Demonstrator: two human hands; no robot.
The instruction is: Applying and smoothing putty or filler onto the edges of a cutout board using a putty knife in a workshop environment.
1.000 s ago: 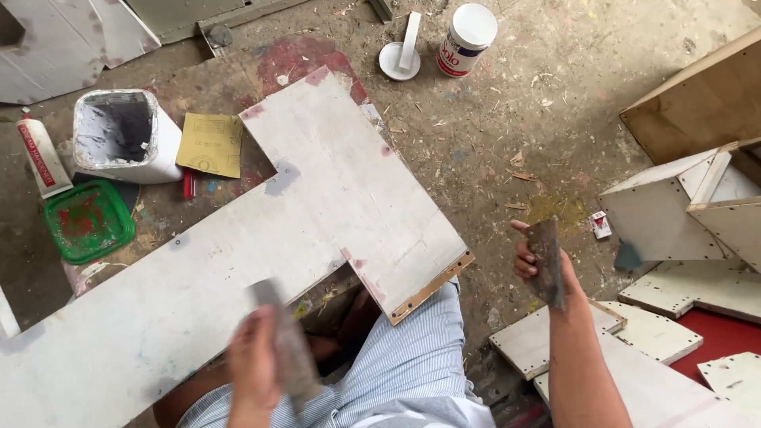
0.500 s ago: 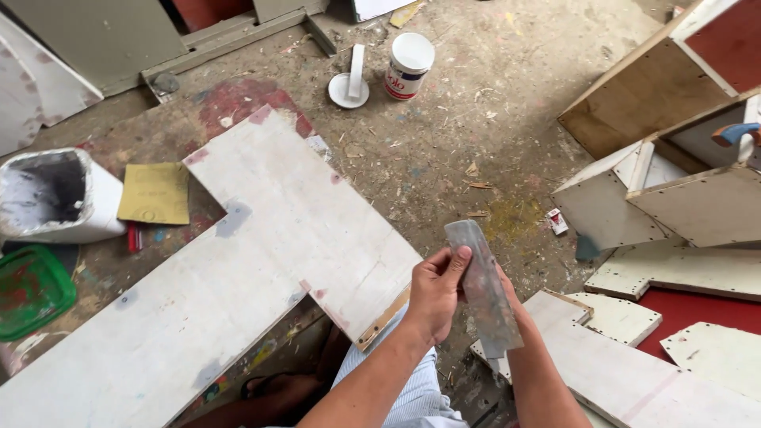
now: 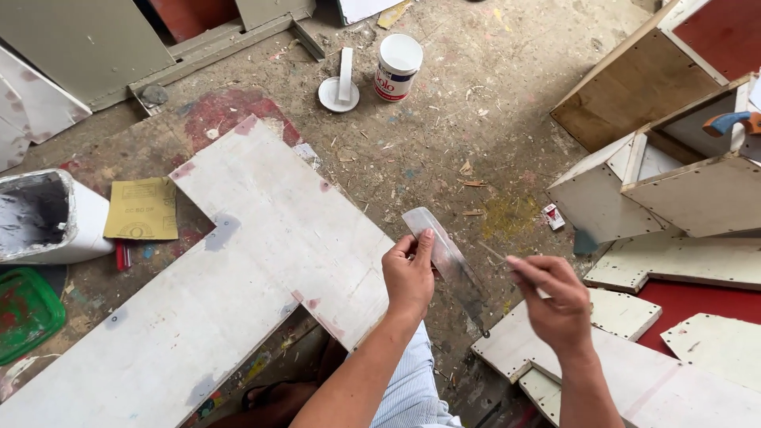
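At the floor's left edge a green tray (image 3: 28, 311) and a white tub (image 3: 49, 215) sit beside a yellow sheet of sandpaper (image 3: 143, 209). Right of them a large white stepped board (image 3: 238, 269), patched with grey filler, lies across the floor with its near edge over the person's knees. Past its far corner stand a white lid (image 3: 338, 93) and a small white can (image 3: 396, 66). The left hand (image 3: 410, 275) is clamped on a flat metal scraper blade (image 3: 445, 255), held in the air just off the board's right edge, thumb and fingers pinching its upper end. The right hand (image 3: 555, 299) is just beside the blade, fingers loosely together, apparently pinching something thin that I cannot make out. The step looks like cleaning or checking the blade between passes; a steady grip seems needed. White panels (image 3: 697, 261) lie at the right.
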